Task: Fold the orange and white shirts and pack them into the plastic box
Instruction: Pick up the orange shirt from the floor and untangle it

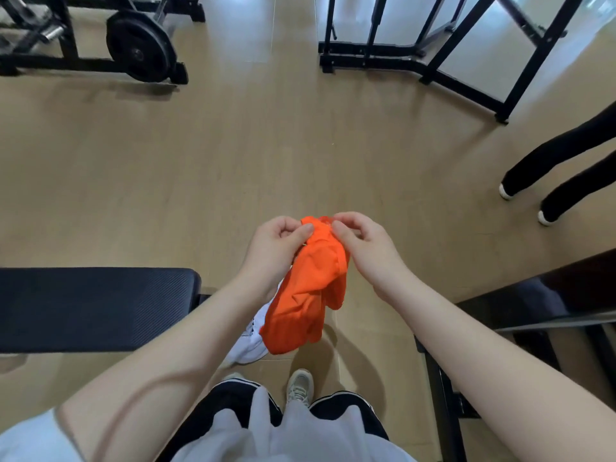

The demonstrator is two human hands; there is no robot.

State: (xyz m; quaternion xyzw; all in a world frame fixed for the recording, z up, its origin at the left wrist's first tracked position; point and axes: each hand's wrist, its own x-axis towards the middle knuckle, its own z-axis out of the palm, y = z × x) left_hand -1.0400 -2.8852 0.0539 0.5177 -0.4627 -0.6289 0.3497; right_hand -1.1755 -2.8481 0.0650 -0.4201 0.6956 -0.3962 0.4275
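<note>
Your left hand (pixel 278 241) and right hand (pixel 361 238) each pinch the top edge of the orange shirt (pixel 306 288), close together and level, held in the air with both forearms extended forward. The bunched shirt hangs straight down from the grip toward you, long axis vertical. The white shirt (pixel 250 341) lies below and behind it; no plastic box is visible.

Head-worn wide-angle view, steeply downward, close above wooden floor (pixel 253 155).
</note>
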